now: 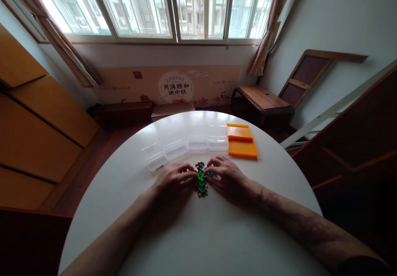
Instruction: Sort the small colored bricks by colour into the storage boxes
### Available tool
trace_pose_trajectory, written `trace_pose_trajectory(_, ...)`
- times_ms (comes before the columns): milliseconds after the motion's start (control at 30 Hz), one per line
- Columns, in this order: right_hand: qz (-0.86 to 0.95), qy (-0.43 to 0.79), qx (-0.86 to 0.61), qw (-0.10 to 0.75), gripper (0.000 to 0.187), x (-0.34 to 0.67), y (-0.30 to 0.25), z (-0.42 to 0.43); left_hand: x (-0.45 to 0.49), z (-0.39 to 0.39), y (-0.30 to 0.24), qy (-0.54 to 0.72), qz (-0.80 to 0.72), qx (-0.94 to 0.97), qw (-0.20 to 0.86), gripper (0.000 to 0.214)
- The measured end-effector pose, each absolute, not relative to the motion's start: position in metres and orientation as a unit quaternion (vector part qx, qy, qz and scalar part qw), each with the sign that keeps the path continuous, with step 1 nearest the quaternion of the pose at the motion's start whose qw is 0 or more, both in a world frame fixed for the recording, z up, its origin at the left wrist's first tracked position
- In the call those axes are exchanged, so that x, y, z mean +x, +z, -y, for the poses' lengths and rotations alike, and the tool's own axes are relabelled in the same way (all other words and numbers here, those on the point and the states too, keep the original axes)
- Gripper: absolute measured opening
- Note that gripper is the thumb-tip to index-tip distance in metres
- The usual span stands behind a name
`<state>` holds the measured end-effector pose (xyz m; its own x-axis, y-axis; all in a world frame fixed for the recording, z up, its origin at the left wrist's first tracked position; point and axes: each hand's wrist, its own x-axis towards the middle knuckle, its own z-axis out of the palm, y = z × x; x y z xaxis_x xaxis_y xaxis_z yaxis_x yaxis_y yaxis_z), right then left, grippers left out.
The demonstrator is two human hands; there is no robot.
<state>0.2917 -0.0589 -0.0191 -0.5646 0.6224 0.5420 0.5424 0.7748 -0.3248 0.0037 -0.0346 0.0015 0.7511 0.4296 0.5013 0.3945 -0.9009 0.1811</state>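
Observation:
A small heap of tiny coloured pieces [201, 182], mostly green with some blue, red and tan, lies on the white round table [198, 234]. My left hand [175, 176] reaches it from the left, its thumb and fingers bent together at the heap's edge. From the other side, my right hand [226, 172] is at the heap too, with thumb and index finger drawn together. The fingertips of both hands touch the heap or lie right beside it. Whatever is between them is too small to make out.
Beyond the hands stand several clear plastic boxes [175, 149] in a curved row, with transparent lids near them. To their right lies an orange plastic holder [242, 148]. A wooden bench [263, 98] stands behind the table, below the window [201, 9].

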Motion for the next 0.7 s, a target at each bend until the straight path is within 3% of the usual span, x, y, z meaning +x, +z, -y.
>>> trace_pose_trajectory(333, 0.858, 0.097, -0.329, 0.383, 0.005, 0.296, -0.01, 0.058, 0.003, 0.034, 0.0, 0.291, -0.214, 0.932, 0.032, 0.014)
trace_pose_trajectory(700, 0.717, 0.016, -0.532, 0.45, 0.005, 0.365, -0.005, 0.02, 0.0, 0.033, 0.003, 0.315, -0.206, 0.926, 0.002, 0.016)
